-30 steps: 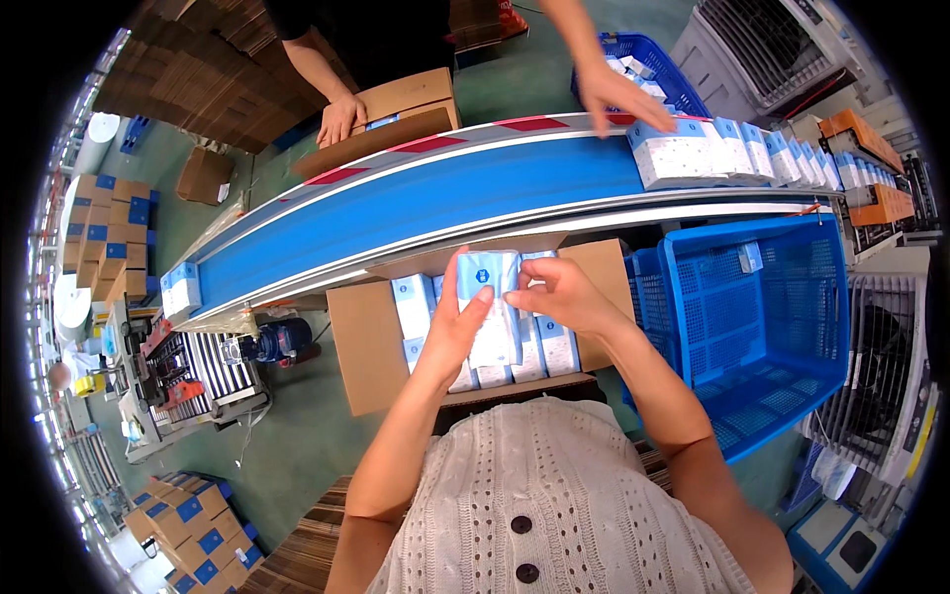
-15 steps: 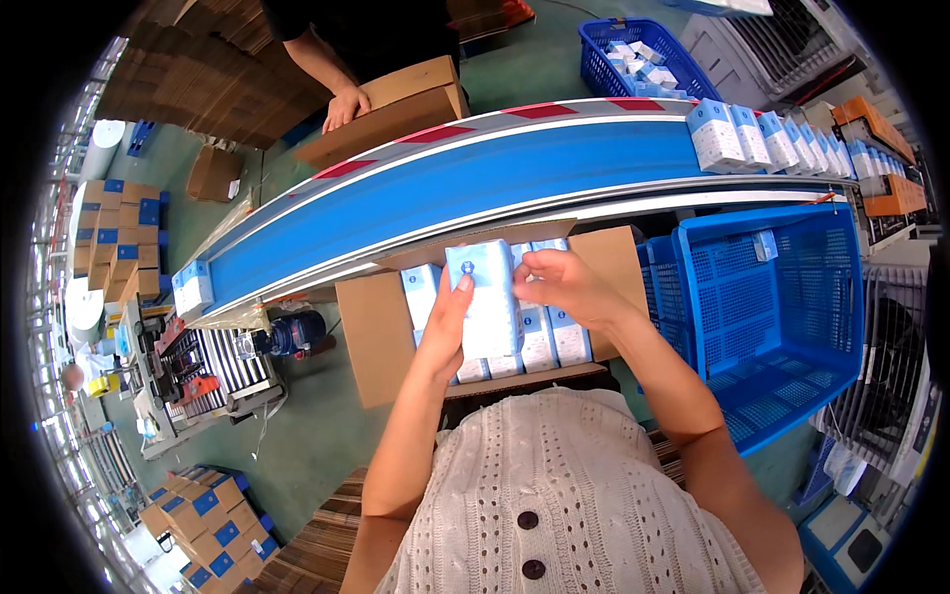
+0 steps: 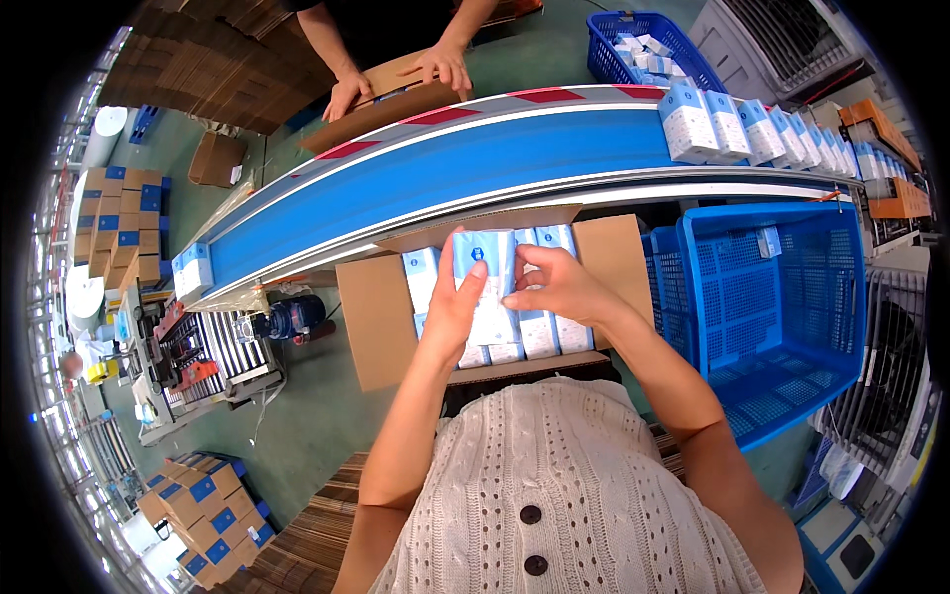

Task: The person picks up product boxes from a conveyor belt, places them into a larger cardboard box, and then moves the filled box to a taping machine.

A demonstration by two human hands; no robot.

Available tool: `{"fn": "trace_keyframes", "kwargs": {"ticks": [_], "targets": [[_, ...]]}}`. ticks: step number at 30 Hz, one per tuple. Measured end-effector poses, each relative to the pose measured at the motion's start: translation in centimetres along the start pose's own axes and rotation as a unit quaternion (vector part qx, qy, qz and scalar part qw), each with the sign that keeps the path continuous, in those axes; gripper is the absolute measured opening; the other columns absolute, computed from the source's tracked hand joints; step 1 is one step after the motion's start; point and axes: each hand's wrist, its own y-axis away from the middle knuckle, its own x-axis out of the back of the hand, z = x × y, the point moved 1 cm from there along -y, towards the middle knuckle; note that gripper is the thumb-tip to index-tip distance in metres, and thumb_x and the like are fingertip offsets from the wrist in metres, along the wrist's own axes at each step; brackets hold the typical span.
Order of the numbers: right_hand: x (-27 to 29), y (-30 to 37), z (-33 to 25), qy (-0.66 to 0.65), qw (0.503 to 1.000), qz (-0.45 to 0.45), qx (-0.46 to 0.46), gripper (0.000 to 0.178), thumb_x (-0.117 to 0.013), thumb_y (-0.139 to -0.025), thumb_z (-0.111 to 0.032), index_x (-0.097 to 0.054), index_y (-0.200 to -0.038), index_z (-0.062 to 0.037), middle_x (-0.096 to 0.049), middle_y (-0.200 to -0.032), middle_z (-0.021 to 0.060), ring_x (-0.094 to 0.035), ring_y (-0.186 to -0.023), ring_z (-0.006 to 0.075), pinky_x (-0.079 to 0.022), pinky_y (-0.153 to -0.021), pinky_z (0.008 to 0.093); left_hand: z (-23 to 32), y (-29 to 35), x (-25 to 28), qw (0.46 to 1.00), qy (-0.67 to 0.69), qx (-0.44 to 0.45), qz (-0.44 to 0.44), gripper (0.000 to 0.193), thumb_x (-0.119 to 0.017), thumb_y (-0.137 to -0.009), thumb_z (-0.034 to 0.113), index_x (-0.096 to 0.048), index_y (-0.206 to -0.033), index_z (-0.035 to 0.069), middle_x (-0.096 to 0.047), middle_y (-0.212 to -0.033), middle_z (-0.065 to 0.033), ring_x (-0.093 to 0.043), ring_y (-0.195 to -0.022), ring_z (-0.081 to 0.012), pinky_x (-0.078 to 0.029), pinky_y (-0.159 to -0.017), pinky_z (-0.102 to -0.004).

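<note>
A white and light-blue soft tissue pack (image 3: 492,322) is held over an open cardboard carton (image 3: 373,332) in front of me. My left hand (image 3: 455,309) grips its left side, the thumb lying across its upper face. At the pack's right edge, my right hand (image 3: 566,287) has its fingers curled in and pinching against the wrapper. Several like packs (image 3: 539,332) stand in rows inside the carton, partly hidden by my hands and the held pack.
Beyond the carton runs a blue conveyor belt (image 3: 426,158), with a row of packs (image 3: 727,129) at its right end. Stacked blue crates (image 3: 782,327) stand to the right. Across the belt, a co-worker's hands (image 3: 440,67) rest on another carton (image 3: 396,111).
The held pack has tilted and dropped slightly, and my right fingers have moved down its edge. Packs on the belt have shifted left. A co-worker's second hand has come onto the far carton.
</note>
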Motion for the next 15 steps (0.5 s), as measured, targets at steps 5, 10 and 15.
{"fn": "trace_keyframes", "kwargs": {"ticks": [5, 10, 15], "targets": [[-0.1, 0.3, 0.0, -0.017, 1.000, -0.003, -0.024, 0.027, -0.070, -0.069, -0.009, -0.054, -0.089, 0.0005, -0.052, -0.083, 0.0029, -0.053, -0.078, 0.0103, -0.044, -0.068, 0.0239, -0.1, 0.2, -0.1, 1.000, 0.011, 0.000, -0.006, 0.062, -0.051, -0.087, 0.030, -0.019, -0.136, 0.007, -0.042, -0.122, -0.0119, -0.039, -0.113, -0.0180, -0.029, -0.096, -0.0308], [0.0, 0.7, 0.6, -0.019, 1.000, 0.010, -0.015, 0.024, -0.071, -0.070, -0.011, -0.052, -0.081, -0.0005, -0.049, -0.078, 0.0013, -0.053, -0.073, 0.0087, -0.042, -0.064, 0.0220, -0.5, 0.1, -0.3, 1.000, 0.014, 0.017, -0.007, 0.064, -0.050, -0.087, 0.032, -0.017, -0.136, 0.007, -0.042, -0.122, -0.0124, -0.040, -0.113, -0.0184, -0.031, -0.095, -0.0311], [0.6, 1.2, 0.2, -0.031, 0.999, -0.002, -0.027, 0.027, -0.072, -0.068, -0.011, -0.052, -0.085, -0.0013, -0.049, -0.083, 0.0028, -0.051, -0.083, 0.0116, -0.042, -0.073, 0.0265, -0.6, -0.3, -0.7, 0.999, 0.030, 0.022, -0.031, 0.057, -0.048, -0.088, 0.032, -0.023, -0.133, 0.007, -0.046, -0.117, -0.0109, -0.046, -0.106, -0.0175, -0.039, -0.088, -0.0307]]}}
